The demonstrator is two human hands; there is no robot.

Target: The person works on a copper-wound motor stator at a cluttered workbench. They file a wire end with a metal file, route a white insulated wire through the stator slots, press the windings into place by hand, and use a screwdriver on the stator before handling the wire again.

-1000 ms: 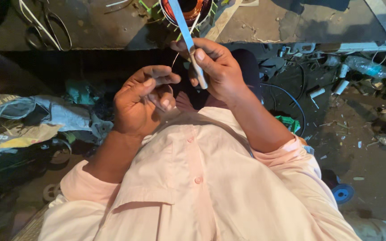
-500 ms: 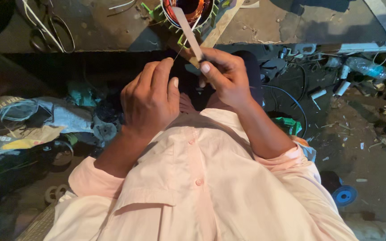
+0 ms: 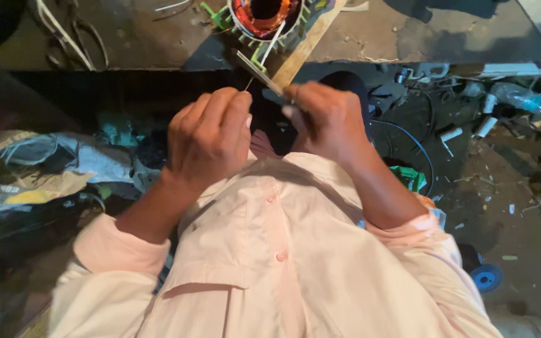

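both hands up in front of the chest here; right hand (image 3: 327, 122) is closed around a thin flat strip (image 3: 259, 73), pinching its near end, and the strip pokes out toward 11 o'clock, up to the wound coil (image 3: 264, 15) sitting on the bench (image 3: 408, 31) at 12 o'clock. left hand (image 3: 211, 141) is curled shut with thumb and forefinger pinched on what looks like a fine wire (image 3: 247, 83) running up toward the strip; too thin to see well, so can't swear it's actually gripped.

my guess on handling: strip looks light and a bit springy, so hold it low near the fist end or it'll flex; wire is hair-thin and probably kinks or snaps easily, so fingertip pinch only, no yanking. coil looks heavy enough to sit put; grab it by the green frame (image 3: 220, 15), not the copper.

junk pile (image 3: 45, 169) at 9 o'clock; blue wheel (image 3: 487, 277) at 4 o'clock.
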